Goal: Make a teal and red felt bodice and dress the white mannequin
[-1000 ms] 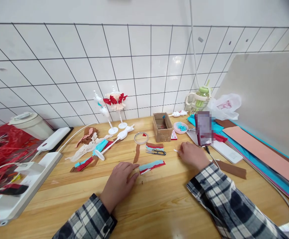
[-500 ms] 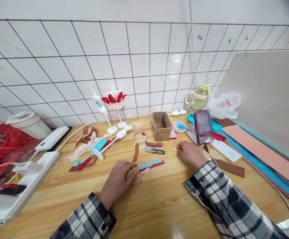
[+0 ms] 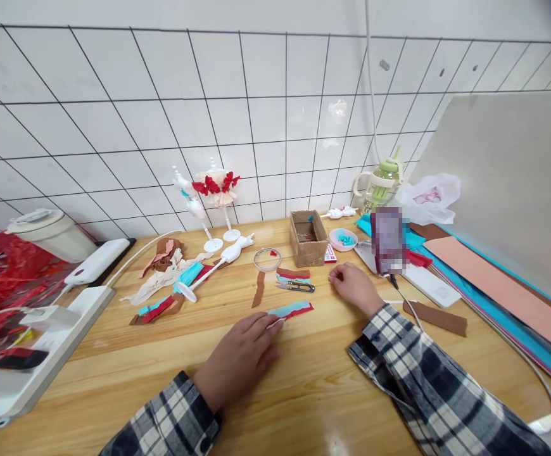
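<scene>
My left hand lies low over the wood, with its stretched fingers covering the left end of a light blue and red fabric strip. The thumb side is blurred. My right hand rests on the table with curled fingers; whatever is inside them is hidden. Between the hands and slightly farther back lie thread snips, pointing left. Just behind the snips is a small stack of brown, red and blue strips. A brown strip lies to their left.
Behind are a cardboard box, a pink bowl and a metal ring. White mini mannequins stand at back left, one more lying down. A phone stands right, with fabric sheets beyond. A power strip edges the left.
My left hand has slid right, from beside the fabric strip onto its left end. My right hand has shifted slightly, and the small white bit at its fingertips no longer shows.
</scene>
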Available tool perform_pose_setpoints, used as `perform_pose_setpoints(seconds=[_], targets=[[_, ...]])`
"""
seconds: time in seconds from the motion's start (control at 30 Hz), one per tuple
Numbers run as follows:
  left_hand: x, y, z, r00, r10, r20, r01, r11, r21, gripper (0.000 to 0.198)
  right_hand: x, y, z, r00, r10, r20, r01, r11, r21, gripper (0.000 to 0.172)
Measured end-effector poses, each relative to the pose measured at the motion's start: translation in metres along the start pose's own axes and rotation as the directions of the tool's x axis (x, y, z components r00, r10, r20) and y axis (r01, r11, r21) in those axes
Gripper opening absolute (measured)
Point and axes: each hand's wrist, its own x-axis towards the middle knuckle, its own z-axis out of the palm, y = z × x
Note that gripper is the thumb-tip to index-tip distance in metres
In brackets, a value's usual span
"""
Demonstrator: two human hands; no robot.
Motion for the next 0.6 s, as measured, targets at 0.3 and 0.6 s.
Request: perform_pose_setpoints(seconds=[0.3, 0.6], targets=[[0.006, 0.007, -0.003, 0.993, -0.064, 0.094, 0.061, 0.997, 0.040, 0.054, -0.024, -0.031, 0.003, 0.905, -0.424, -0.034, 0.406, 0.837, 0.368, 0.022], [0.011, 0.007, -0.002, 0.995, -0.074, 0.073, 0.071, 0.996, 0.047, 0.049, -0.040, -0.062, 0.017, 0.675, -0.723, 0.148, 0.708, 0.691, 0.145, 0.030]])
